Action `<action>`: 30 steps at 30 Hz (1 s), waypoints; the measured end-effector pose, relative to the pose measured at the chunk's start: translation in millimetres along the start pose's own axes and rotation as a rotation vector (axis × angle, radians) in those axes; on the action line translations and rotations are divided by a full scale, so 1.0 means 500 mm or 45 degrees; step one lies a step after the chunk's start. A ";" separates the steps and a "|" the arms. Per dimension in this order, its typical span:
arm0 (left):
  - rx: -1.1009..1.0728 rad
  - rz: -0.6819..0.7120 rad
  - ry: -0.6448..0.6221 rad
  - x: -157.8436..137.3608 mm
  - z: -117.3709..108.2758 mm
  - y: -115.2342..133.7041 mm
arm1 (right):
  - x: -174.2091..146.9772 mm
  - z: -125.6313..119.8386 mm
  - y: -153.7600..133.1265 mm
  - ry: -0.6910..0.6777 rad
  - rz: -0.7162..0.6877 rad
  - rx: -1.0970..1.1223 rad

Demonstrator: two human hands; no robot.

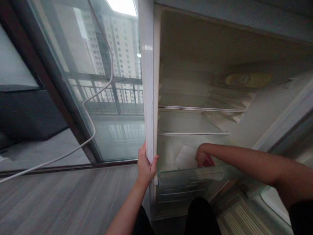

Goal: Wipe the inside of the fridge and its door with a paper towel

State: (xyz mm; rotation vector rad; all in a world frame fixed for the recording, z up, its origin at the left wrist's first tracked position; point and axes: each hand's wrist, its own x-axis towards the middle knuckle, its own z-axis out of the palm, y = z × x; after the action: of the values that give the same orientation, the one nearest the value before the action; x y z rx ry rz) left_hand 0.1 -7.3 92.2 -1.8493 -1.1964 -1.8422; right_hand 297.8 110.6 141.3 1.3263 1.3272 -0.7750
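Observation:
My left hand (146, 164) is wrapped round the white front edge of an open refrigerator (148, 81), with the thumb on the inner side. My right hand (204, 159) reaches into the low part of the cabinet, its wrist bent down and fingers curled. A white cloth or sheet of paper towel (186, 156) spreads out from under that hand, against the pale inner surface. Part of the grip is hidden behind the wrist. Just in front of the hand runs the rim of a clear drawer (181, 178).
Two glass shelves (195, 108) cross the cabinet above my right hand. A yellowish lamp cover (244, 79) sits on the inner wall. At lower right is a clear bin or door part (276, 202). A white cable (85, 142) hangs before the glass sliding door (117, 137) on the left.

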 end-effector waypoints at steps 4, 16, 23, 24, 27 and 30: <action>0.010 0.001 0.008 0.000 0.000 -0.001 | -0.001 -0.005 -0.094 -0.149 -0.174 -0.150; 0.029 -0.006 0.012 -0.004 -0.002 -0.004 | -0.044 0.000 -0.351 -0.125 -0.960 0.023; 0.010 0.014 0.016 -0.002 -0.003 -0.004 | -0.063 -0.001 -0.213 -0.325 -0.737 0.024; 0.009 0.021 0.022 -0.002 -0.002 -0.004 | -0.069 0.000 -0.183 -0.314 -0.716 0.039; 0.005 0.031 0.029 -0.003 0.000 -0.008 | -0.086 0.009 -0.087 -0.162 -0.675 0.115; -0.007 0.021 0.022 -0.004 0.002 -0.012 | -0.090 0.034 0.016 0.044 -0.409 0.212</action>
State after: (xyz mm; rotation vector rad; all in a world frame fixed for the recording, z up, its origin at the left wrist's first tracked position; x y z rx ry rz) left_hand -2.9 -3.8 88.0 -1.8370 -1.1675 -1.8510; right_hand 301.5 83.5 182.0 1.2737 1.5529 -1.1065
